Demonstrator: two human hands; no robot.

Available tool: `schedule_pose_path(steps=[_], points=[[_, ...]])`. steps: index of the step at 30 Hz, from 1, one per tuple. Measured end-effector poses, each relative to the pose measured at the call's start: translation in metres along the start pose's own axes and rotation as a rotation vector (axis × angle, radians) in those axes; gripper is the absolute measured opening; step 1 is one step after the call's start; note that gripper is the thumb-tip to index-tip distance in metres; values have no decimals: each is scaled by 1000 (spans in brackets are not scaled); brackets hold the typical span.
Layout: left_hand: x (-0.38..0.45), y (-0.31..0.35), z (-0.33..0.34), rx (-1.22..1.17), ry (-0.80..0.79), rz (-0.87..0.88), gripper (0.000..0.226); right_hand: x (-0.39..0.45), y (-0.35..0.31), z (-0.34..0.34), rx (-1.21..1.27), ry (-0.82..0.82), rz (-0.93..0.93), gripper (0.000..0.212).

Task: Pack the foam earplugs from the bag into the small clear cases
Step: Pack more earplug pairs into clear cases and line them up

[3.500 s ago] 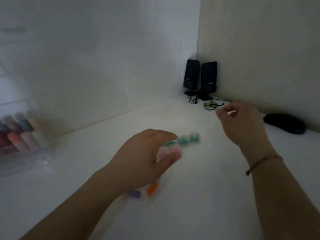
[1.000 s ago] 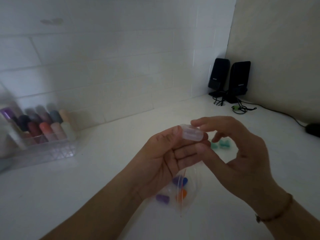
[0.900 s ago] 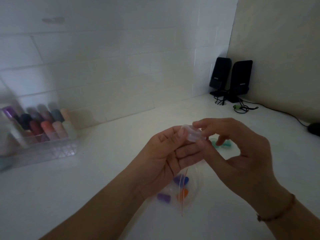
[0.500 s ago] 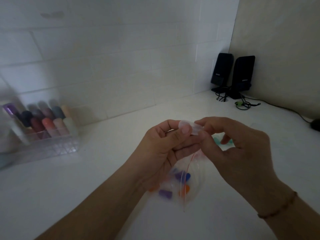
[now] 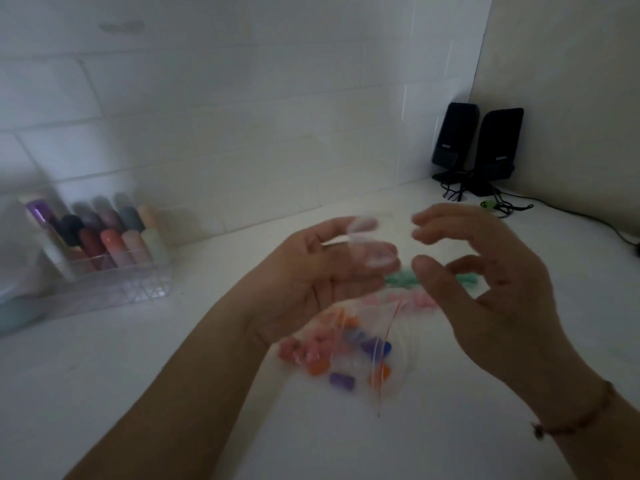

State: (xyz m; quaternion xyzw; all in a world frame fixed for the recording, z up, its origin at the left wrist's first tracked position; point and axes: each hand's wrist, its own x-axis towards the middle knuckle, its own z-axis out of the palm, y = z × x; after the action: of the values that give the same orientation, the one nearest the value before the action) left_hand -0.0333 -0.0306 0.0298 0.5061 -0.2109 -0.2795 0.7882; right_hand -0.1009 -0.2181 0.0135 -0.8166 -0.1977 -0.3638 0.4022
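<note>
Left hand [image 5: 311,271]: pinched a small clear case [image 5: 372,249], blurred.
Right hand [image 5: 485,278]: fingers loosely spread, empty, above the bag [image 5: 349,351].

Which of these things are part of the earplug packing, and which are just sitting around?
Part of the job:
clear case, in the left hand
right hand
bag of earplugs
filled green cases

Just lying about:
speakers
organizer of coloured tubes
cables

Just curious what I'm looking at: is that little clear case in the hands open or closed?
Open, it seems: the case in the left hand shows two spread halves, though motion blur hides details.
</note>
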Motion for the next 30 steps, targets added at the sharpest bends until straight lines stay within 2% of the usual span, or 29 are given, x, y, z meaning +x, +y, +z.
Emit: schedule_pose_path(steps=[2, 3, 6, 8, 10, 11, 13, 18, 30], points=[[3, 5, -8, -118, 136, 21, 44, 0, 1, -7, -28, -68, 26, 10], [5, 6, -13, -165, 204, 24, 46, 0, 2, -9, -81, -155, 41, 10], [11, 3, -23, -283, 379, -9, 41, -6, 8, -8, -321, -530, -11, 18], [13, 2, -28, -343, 443, -33, 29, -10, 8, 0, -418, -763, -8, 25], [13, 2, -30, -377, 455, -46, 25, -14, 8, 10, -507, -878, 28, 32], [12, 2, -30, -381, 452, -51, 27, -16, 9, 16, -522, -871, 27, 36], [11, 3, -29, -375, 452, -58, 32, -19, 12, 28, -469, -758, 22, 42], [10, 4, -26, -374, 460, -69, 38, -20, 20, 41, -407, -520, 37, 18], [10, 1, -23, -380, 433, -92, 38, -23, 23, 61, -450, -510, 13, 28]])
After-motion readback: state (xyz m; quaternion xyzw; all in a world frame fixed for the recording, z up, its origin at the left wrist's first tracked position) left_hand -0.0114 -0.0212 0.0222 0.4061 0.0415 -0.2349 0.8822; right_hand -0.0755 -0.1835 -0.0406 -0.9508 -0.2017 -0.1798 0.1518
